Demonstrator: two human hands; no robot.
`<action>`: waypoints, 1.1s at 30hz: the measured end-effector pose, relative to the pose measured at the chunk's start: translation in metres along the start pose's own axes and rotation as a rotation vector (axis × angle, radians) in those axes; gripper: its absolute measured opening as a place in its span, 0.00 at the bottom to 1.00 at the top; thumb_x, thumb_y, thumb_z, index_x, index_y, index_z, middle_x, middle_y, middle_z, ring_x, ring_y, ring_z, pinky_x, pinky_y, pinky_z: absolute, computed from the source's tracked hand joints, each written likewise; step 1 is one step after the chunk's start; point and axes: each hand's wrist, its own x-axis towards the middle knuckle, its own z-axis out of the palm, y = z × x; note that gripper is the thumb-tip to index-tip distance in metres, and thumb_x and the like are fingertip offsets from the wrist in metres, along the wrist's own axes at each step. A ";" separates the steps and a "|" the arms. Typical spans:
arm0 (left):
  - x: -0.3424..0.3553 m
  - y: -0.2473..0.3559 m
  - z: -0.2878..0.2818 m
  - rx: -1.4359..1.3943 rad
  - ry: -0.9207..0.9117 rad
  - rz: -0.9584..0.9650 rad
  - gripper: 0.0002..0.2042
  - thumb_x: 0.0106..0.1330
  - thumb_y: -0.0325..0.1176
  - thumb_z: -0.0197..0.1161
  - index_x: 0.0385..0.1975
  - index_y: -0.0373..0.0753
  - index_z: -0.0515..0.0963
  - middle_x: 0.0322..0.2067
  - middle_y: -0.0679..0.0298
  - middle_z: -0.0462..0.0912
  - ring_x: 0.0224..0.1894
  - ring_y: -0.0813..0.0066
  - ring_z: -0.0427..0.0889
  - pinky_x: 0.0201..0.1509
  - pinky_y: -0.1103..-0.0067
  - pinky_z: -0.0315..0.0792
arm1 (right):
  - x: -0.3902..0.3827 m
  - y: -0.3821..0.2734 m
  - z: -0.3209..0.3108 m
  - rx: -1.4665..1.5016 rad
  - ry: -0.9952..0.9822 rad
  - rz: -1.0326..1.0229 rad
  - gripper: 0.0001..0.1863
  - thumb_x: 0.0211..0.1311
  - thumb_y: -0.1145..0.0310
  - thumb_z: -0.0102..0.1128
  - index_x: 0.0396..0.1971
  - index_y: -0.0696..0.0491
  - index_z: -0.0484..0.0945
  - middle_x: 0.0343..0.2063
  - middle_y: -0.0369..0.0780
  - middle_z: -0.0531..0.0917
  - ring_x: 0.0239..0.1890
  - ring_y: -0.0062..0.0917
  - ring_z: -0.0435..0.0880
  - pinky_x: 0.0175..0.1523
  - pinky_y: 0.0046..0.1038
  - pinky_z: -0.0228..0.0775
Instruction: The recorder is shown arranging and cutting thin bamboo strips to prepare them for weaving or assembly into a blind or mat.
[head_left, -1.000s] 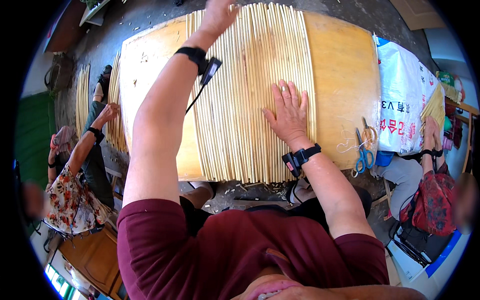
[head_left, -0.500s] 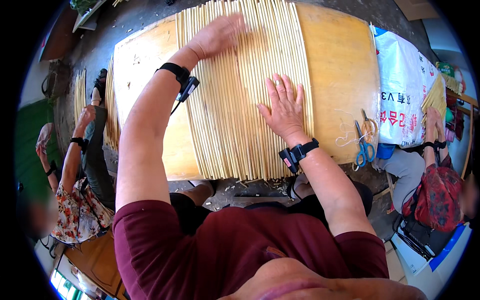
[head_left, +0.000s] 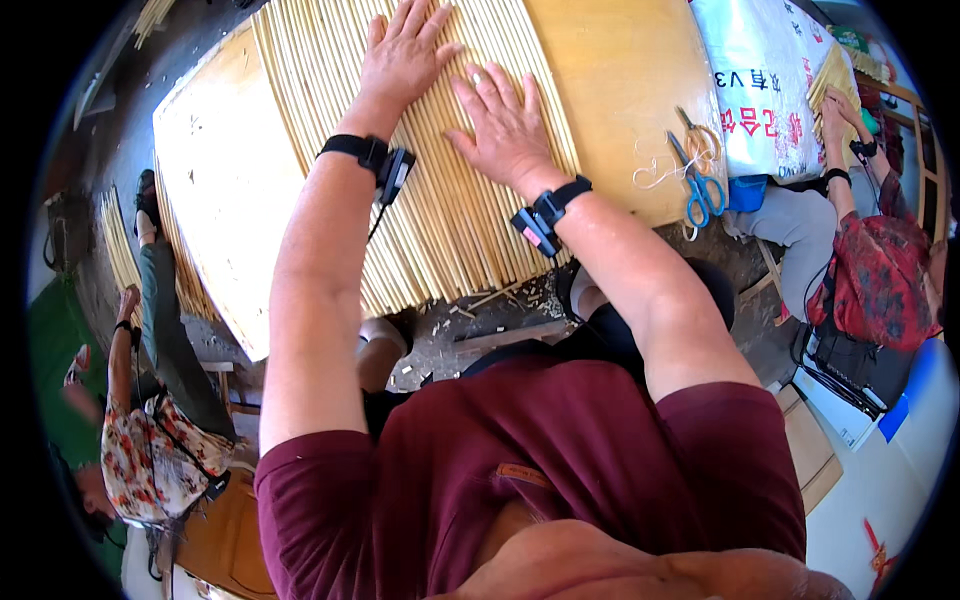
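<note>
Many pale, thin sticks (head_left: 320, 90) lie side by side in a dense sheet across the yellow wooden board (head_left: 610, 70). My left hand (head_left: 405, 62) lies palm down on the sticks toward the far side, fingers spread. A little nearer and to the right, my right hand (head_left: 500, 130) also rests flat on them, its fingers apart and a ring visible on one. Neither hand grips anything. On the board right of the sticks are blue-handled scissors (head_left: 705, 198), orange-handled scissors (head_left: 705, 150) and loose white thread (head_left: 655, 170). Each wrist wears a black strapped device.
A large white printed plastic sack (head_left: 750, 100) lies at the board's right; a co-worker (head_left: 865, 270) there handles pale stalks. Another co-worker (head_left: 160, 450) sits at the lower left, near bundles of sticks (head_left: 125, 245). Offcuts litter the floor (head_left: 440, 345) below the board.
My left hand swept over the sticks and now lies spread on them, closer to my right hand. My right hand stays flat. The view has shifted, so the board appears higher and further left.
</note>
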 end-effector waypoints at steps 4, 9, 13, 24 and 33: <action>-0.046 0.001 0.028 0.174 0.358 -0.203 0.32 0.67 0.58 0.45 0.66 0.46 0.57 0.68 0.55 0.51 0.71 0.54 0.46 0.67 0.47 0.41 | -0.004 -0.003 -0.001 0.026 0.006 -0.026 0.36 0.62 0.43 0.46 0.66 0.44 0.54 0.67 0.39 0.55 0.71 0.32 0.46 0.71 0.49 0.26; -0.194 0.053 0.021 0.349 0.070 -0.387 0.33 0.66 0.58 0.45 0.68 0.50 0.53 0.70 0.55 0.45 0.72 0.51 0.36 0.68 0.48 0.36 | -0.005 -0.003 0.006 -0.021 0.100 -0.043 0.34 0.64 0.44 0.40 0.66 0.45 0.55 0.68 0.38 0.55 0.72 0.31 0.45 0.70 0.52 0.26; -0.250 0.053 0.040 0.230 0.165 -0.466 0.32 0.66 0.58 0.45 0.67 0.52 0.54 0.69 0.52 0.46 0.72 0.50 0.39 0.69 0.50 0.35 | -0.012 -0.013 -0.021 -0.059 -0.103 -0.030 0.38 0.65 0.44 0.36 0.67 0.55 0.50 0.68 0.43 0.51 0.71 0.37 0.42 0.69 0.54 0.25; -0.260 0.062 0.038 0.330 0.210 -0.522 0.34 0.65 0.63 0.40 0.69 0.53 0.51 0.70 0.49 0.40 0.71 0.46 0.32 0.68 0.46 0.32 | -0.111 -0.025 -0.019 0.030 0.111 0.018 0.41 0.60 0.37 0.41 0.68 0.44 0.52 0.70 0.43 0.43 0.73 0.37 0.35 0.68 0.56 0.18; -0.269 0.106 0.029 0.251 0.070 -0.712 0.44 0.57 0.71 0.45 0.70 0.51 0.46 0.69 0.45 0.38 0.71 0.44 0.31 0.67 0.45 0.33 | -0.155 -0.026 -0.016 0.002 0.078 0.089 0.45 0.56 0.34 0.47 0.67 0.48 0.55 0.70 0.49 0.41 0.72 0.45 0.30 0.67 0.59 0.17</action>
